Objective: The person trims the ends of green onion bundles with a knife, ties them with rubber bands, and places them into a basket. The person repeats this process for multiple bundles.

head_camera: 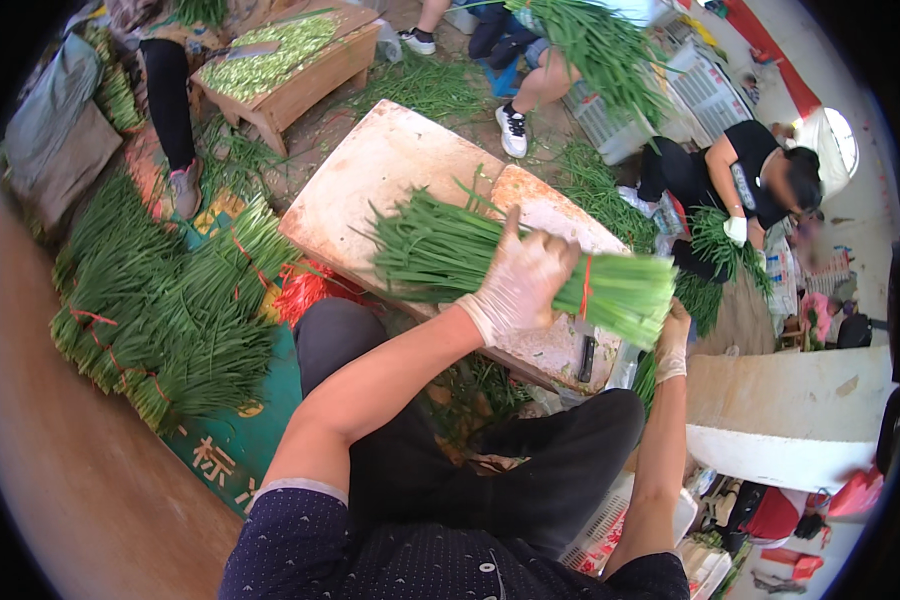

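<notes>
My left hand [529, 277], in a thin translucent glove, is closed around a bundle of garlic chives [435, 244]. A red tie [586, 289] circles the bundle near its pale stem ends, which point right. Against those ends rests my gloved right hand [673, 337], its fingers partly hidden, so its grip cannot be made out. Beneath the bundle is a worn, pale low table [375, 165] with a stained board [547, 195] on it. A knife with a black handle [587, 358] lies on the board, its blade mostly covered.
Tied chive bundles [172, 315] are heaped at left on a green sheet [217, 450]. Red ties [311, 292] lie by my knee. Across from me stands a wooden bench [307, 75] with chopped pieces and a cleaver [251, 49]. Other people work nearby, one holding chives [720, 240].
</notes>
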Demonstrator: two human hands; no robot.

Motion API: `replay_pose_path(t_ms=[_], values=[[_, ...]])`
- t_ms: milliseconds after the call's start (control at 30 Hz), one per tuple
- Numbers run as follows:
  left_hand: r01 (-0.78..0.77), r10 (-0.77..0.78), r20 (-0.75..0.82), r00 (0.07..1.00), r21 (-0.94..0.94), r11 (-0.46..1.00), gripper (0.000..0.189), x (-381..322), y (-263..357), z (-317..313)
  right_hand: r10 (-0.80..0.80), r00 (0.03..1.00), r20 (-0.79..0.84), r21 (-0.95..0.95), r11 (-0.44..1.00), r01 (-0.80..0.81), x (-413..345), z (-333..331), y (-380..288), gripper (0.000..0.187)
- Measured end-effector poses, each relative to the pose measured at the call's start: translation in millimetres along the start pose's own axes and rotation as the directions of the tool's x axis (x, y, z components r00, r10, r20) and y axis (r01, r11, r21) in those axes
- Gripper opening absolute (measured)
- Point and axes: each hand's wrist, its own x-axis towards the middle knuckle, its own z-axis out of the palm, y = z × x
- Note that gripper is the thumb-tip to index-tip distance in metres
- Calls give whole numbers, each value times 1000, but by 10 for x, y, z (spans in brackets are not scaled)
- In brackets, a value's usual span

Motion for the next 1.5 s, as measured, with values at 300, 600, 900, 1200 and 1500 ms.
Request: replay_pose_path(t_ms=[300,600,900,1200,1500], values=[[206,-450,163,878,-978,47,86,127,-331,-823,-389,757,526,38,899,436,-913,1163,-947,146],[-85,-538,221,814,-870,-485,79,-38,-734,-580,-304,730,612,138,950,280,-1352,2501,-1401,132],[603,-410,624,666,-773,-196,82,-3,-814,-41,-208,819,535,-200,911,362,-348,2088,-1469,84],[544,-358,414,837,-553,631,76,-17,-855,-15,-292,824,485,-847,76,525,1344,1808,-1426,95],[436,-367,262,893,-297,849,58,39,-981,-49,-233,838,493,-841,120,528,2319,2817,-535,111]])
